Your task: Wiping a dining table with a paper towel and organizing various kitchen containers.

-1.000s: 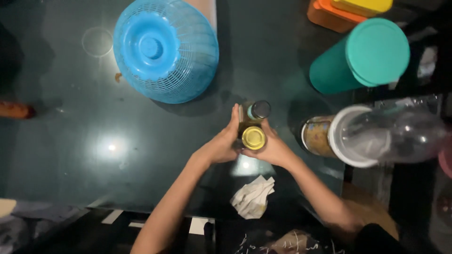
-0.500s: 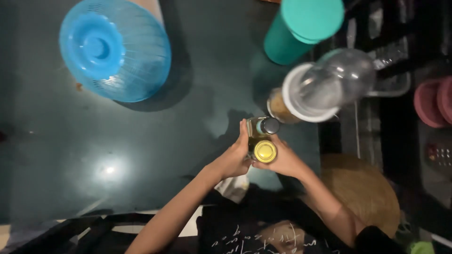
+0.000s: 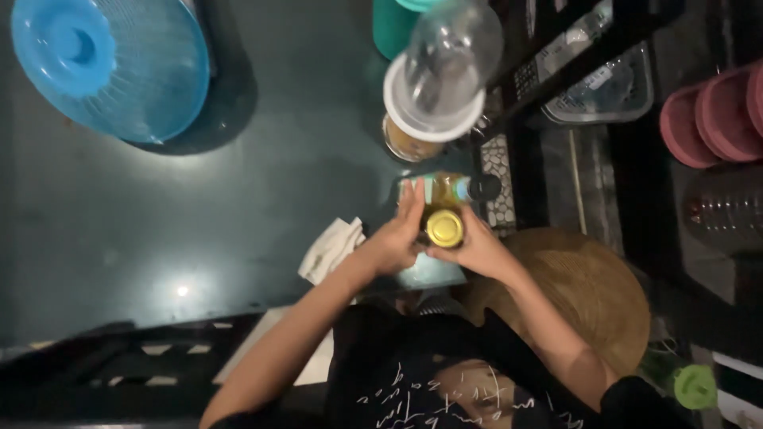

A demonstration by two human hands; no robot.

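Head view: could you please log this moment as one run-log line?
left hand: on bottles | right hand: on bottles | yellow-capped bottle, dark-capped bottle: held together | surface: dark table

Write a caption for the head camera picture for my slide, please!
Both hands, left hand and right hand, clasp a yellow-lidded jar and a dark-capped bottle above a dark glass table.

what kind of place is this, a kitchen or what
Probably a home kitchen or dining area. Both hands grip a yellow-lidded jar over a dark glass table holding a blue mesh food cover and a lidded snack container.
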